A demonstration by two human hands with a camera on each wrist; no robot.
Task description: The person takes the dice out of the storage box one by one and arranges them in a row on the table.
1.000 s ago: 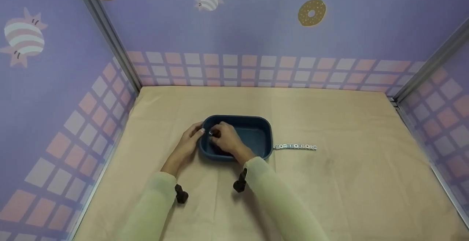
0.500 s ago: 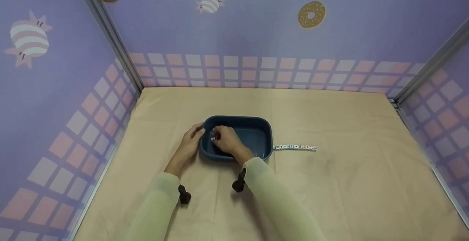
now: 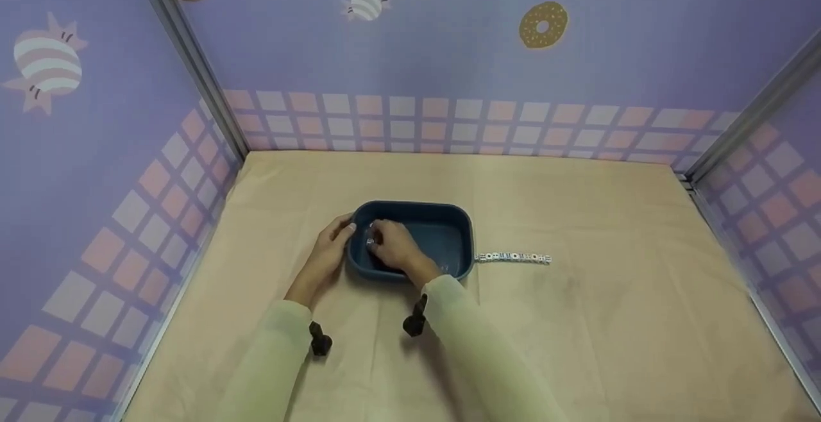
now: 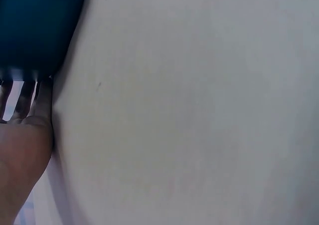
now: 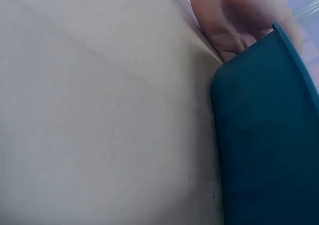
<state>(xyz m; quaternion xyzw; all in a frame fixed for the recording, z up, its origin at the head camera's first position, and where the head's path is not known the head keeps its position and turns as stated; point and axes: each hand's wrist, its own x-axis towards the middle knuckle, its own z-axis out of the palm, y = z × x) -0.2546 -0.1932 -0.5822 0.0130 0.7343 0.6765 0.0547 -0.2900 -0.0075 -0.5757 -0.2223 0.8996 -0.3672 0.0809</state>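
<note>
My left hand (image 3: 326,252) rests against the left end of a dark blue rectangular tub (image 3: 442,242), its thumb at the rim. In the left wrist view its fingers (image 4: 44,98) reach fairly straight to the tub wall (image 4: 35,35). Inside the tub's left part, my right hand (image 3: 394,245) is bent at the fingers and pinches a small pale shiny piece (image 3: 370,237), too small to identify and partly hidden. Immediately right of the tub lies a row of small white tiles (image 3: 516,258) marked with dots, rings and stripes. The right wrist view shows mostly the tub's outer side (image 5: 269,125).
A beige cloth (image 3: 603,319) covers the tabletop. Purple patterned panels (image 3: 449,37) enclose the back and both sides, with metal posts (image 3: 192,63) at the corners. Dark wrist camera mounts (image 3: 415,322) hang at both cuffs. Faint pale glints (image 3: 444,270) show near the tub's front right corner.
The right hand has shifted slightly within the tub, and its fingers have turned a little around the small piece. The left hand, tub and tile row look unchanged.
</note>
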